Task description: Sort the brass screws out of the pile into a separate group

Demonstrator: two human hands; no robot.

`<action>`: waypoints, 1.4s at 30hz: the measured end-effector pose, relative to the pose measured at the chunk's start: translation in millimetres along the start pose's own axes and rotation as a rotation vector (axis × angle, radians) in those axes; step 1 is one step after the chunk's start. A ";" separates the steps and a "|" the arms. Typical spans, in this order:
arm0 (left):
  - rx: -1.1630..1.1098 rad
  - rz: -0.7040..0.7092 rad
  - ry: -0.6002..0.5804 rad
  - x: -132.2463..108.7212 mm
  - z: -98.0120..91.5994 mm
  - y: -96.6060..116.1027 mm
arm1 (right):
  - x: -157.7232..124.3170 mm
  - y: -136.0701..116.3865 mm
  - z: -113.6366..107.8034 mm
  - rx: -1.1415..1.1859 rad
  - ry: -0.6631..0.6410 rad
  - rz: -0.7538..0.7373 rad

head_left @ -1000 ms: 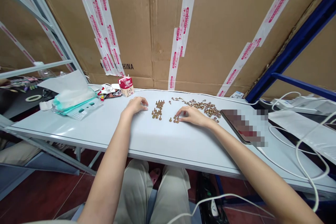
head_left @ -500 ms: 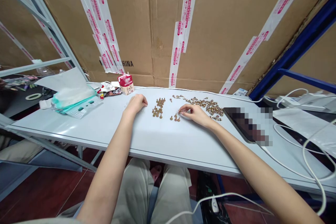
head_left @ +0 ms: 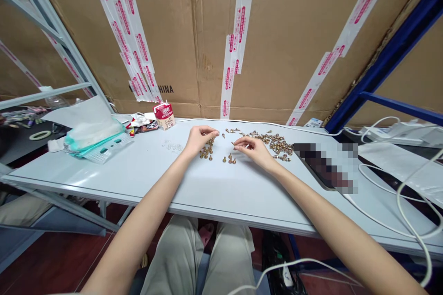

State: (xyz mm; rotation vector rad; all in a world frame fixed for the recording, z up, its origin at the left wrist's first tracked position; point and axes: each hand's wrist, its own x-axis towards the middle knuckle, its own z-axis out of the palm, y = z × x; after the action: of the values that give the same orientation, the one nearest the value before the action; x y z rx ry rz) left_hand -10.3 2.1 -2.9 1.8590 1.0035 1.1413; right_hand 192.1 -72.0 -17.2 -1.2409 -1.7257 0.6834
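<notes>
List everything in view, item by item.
Brass fasteners: dozens, gold-brown, mid-table, some standing, the rest heaped rightward.
Small rings: many, translucent, left of the left hand.
Table: one, pale grey, across the view.
Carton: one, red and white, back edge.
Plastic packet: one, white and teal, table's left.
Tablet: one, dark, screen blurred, table's right.
Cardboard sheets: several, tan, pink-printed white tape, behind the table.
Rack frame: one, blue, right.
Cables: several, white, right.
Left hand: bare, over the fasteners.
Right hand: bare, fingertips at the fasteners.
</notes>
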 end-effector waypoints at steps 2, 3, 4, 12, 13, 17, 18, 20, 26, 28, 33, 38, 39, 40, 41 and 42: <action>-0.112 -0.028 -0.041 -4.0 7.4 5.1 | -0.4 -2.9 0.8 0.010 0.027 0.008; -0.148 -0.037 -0.059 -6.0 9.8 7.2 | -0.4 -3.6 1.1 0.017 0.037 0.015; -0.172 -0.041 -0.074 -7.7 11.6 9.0 | -0.5 -4.0 1.4 0.026 0.043 0.023; -0.150 -0.010 -0.126 -13.3 23.6 12.6 | -0.9 -3.8 4.4 0.122 0.049 0.042; -0.144 -0.011 -0.125 -13.4 24.8 12.1 | -1.0 -4.3 4.5 0.130 0.052 0.046; -0.148 -0.020 -0.086 -13.5 27.4 10.2 | -1.2 -6.3 4.1 0.133 0.060 0.047; -0.155 -0.020 -0.074 -13.5 27.6 10.0 | -1.3 -6.6 3.8 0.130 0.059 0.044; -0.164 -0.014 -0.064 -13.7 28.0 9.8 | -1.4 -7.2 3.5 0.131 0.060 0.036; -0.135 0.012 -0.080 -15.4 31.0 11.3 | -1.3 -8.6 4.3 0.177 0.061 0.048; -0.132 0.014 -0.064 -16.0 32.0 11.8 | -1.1 -8.5 4.5 0.189 0.060 0.057; -0.102 0.059 -0.037 -17.7 33.2 13.3 | -0.7 -8.3 5.2 0.205 0.098 0.057; -0.143 0.109 -0.031 -17.8 34.3 13.7 | -1.6 -11.2 7.7 0.259 0.104 0.063; -0.167 0.096 -0.038 -17.5 34.5 13.6 | -1.7 -11.6 8.2 0.270 0.102 0.066; -0.185 0.076 -0.048 -17.3 34.6 13.6 | -1.7 -11.7 8.6 0.282 0.099 0.070; -0.195 0.054 -0.059 -17.0 34.6 13.6 | -1.8 -11.5 9.0 0.294 0.099 0.073; -0.196 0.034 -0.071 -16.8 34.7 13.6 | -1.8 -11.1 9.3 0.306 0.099 0.077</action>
State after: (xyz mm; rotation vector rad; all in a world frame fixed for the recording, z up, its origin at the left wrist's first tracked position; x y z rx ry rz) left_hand 19.9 -24.7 -9.1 1.7527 0.7937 1.1421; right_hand 179.1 -77.0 -13.0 -1.1108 -1.4367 0.8800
